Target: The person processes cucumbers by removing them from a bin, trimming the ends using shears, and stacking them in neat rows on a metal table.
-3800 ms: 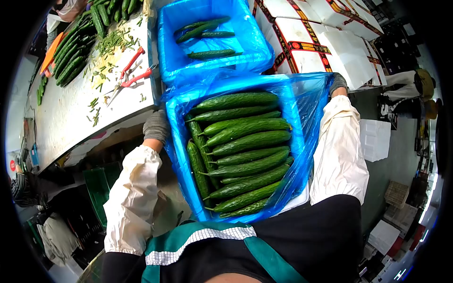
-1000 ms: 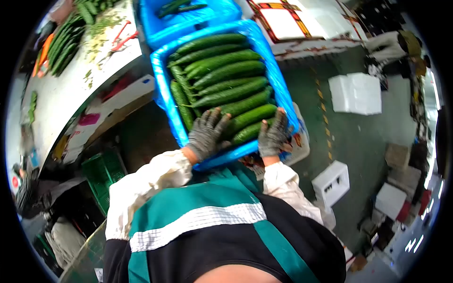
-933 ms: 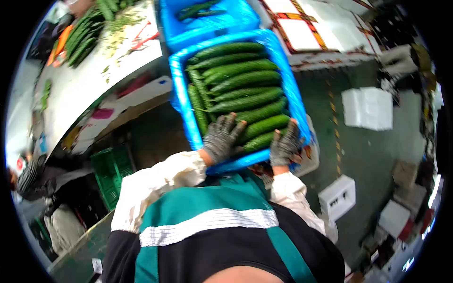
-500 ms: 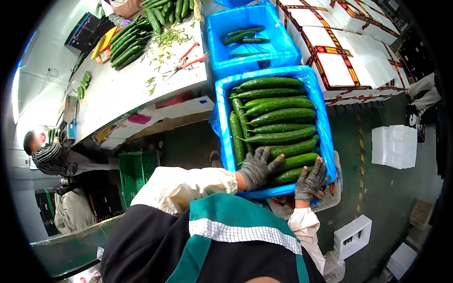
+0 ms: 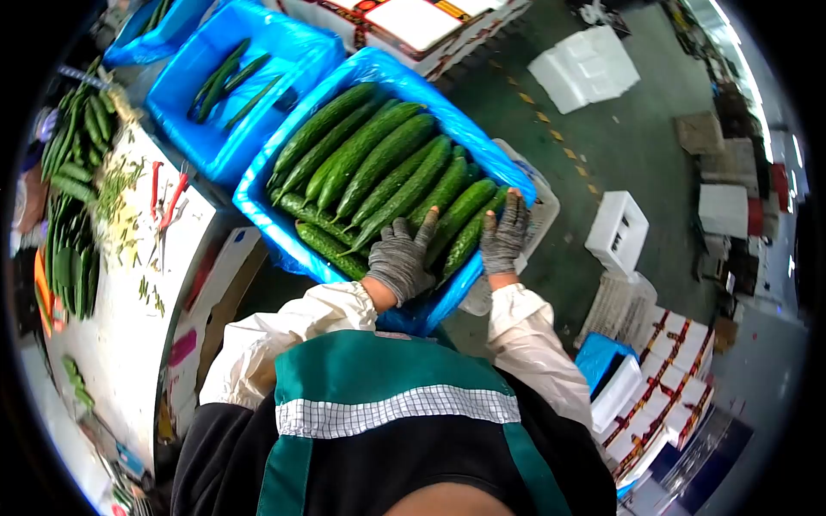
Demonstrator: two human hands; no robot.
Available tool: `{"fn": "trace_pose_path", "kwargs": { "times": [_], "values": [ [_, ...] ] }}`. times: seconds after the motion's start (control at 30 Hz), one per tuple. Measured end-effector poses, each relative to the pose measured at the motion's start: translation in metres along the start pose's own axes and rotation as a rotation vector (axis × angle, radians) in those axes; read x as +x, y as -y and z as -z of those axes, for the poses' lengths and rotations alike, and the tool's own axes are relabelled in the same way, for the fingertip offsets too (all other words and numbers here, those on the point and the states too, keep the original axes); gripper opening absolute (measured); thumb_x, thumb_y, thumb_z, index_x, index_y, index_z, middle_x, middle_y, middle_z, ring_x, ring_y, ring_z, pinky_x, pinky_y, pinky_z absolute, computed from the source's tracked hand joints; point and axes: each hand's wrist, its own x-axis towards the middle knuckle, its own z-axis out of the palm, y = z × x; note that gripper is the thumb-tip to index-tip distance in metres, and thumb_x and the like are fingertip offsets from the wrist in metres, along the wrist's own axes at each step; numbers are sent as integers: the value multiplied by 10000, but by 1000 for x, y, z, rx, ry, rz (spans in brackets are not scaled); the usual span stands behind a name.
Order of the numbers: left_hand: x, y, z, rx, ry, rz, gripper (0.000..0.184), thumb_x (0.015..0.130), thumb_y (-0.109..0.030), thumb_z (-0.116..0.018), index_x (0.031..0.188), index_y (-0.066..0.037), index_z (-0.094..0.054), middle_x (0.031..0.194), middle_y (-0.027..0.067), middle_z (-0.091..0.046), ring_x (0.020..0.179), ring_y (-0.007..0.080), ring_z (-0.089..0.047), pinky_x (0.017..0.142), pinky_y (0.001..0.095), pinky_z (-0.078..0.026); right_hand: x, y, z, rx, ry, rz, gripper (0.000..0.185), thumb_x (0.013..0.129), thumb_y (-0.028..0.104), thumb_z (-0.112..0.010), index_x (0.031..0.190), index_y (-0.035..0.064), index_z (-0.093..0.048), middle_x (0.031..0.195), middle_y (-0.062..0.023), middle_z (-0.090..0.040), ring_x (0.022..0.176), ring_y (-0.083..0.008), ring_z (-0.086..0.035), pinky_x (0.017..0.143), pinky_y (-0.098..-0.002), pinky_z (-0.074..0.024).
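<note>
A blue-lined box (image 5: 258, 202) full of dark green cucumbers (image 5: 387, 163) is in front of my body, tilted in the view. My left hand (image 5: 401, 260), in a grey fingerless-tip glove, lies spread on the cucumbers at the near end. My right hand (image 5: 506, 236), gloved the same way, rests at the box's near right corner, fingers stretched out against the last cucumbers and the liner. Neither hand is wrapped round anything.
Another blue-lined box (image 5: 185, 112) holds several cucumbers. The worktable (image 5: 120, 344) at left bears cucumber piles, trimmings and red-handled shears (image 5: 172, 198). White boxes (image 5: 422, 26) stand at the top; a foam box (image 5: 618, 232) and stacked cartons (image 5: 667, 370) are at right.
The view has turned, so the box now lies diagonally and the worktable is further left. Both hands remain spread on the cucumbers. Earliest, they were at the box's sides, the right one holding the liner out.
</note>
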Motion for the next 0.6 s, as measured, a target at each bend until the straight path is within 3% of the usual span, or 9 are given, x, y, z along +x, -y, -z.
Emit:
{"fn": "trace_pose_path", "kwargs": {
  "times": [0.1,0.17,0.3,0.4,0.5,0.57,0.6],
  "values": [
    [0,2,1,35,52,-36,1030,624,-371,-691,1403,-245,-29,1252,314,-321,1085,436,-405,858,475,-414,-22,28,4,102,-53,-158,537,888,328,-451,1293,-6,-338,1290,-230,-368,1199,-370,-345,1014,-438,-249],
    [1,-1,-1,45,29,-33,1016,636,-387,-684,1402,-243,-34,1234,307,-331,1076,433,-408,851,479,-416,-42,46,11,83,-54,-233,517,887,306,-462,1300,18,-343,1293,-198,-381,1195,-360,-357,995,-439,-279],
    [5,-6,-12,94,-12,-16,963,671,-425,-644,1402,-252,-41,1199,313,-320,1040,449,-412,825,509,-400,-78,57,19,175,-46,-244,513,872,300,-498,1294,40,-367,1268,-179,-416,1193,-342,-371,987,-436,-292],
    [8,-14,1,55,50,58,1031,632,-421,-669,1402,-252,-4,1209,324,-309,1063,466,-402,849,506,-394,-89,54,22,186,-54,-194,488,857,283,-520,1262,35,-408,1258,-183,-424,1188,-341,-377,985,-438,-299],
    [6,-20,10,81,80,69,1112,580,-377,-711,1398,-248,30,1208,345,-314,1080,480,-406,891,480,-386,-91,57,37,226,-37,-211,430,836,245,-551,1199,28,-472,1197,-180,-468,1126,-330,-429,950,-438,-333],
    [10,-10,14,-71,119,91,1120,567,-332,-719,1397,-249,29,1204,377,-319,1092,485,-404,929,443,-374,-88,55,41,193,-26,-167,382,819,233,-568,1139,29,-519,1109,-162,-520,1041,-320,-478,905,-443,-358],
    [14,-3,12,-65,124,99,1120,567,-332,-719,1397,-249,29,1204,377,-319,1092,485,-404,929,443,-374,-87,53,39,171,-84,-139,370,811,244,-580,1115,37,-540,1019,-147,-555,898,-300,-538,812,-440,-412]
  ]
}}
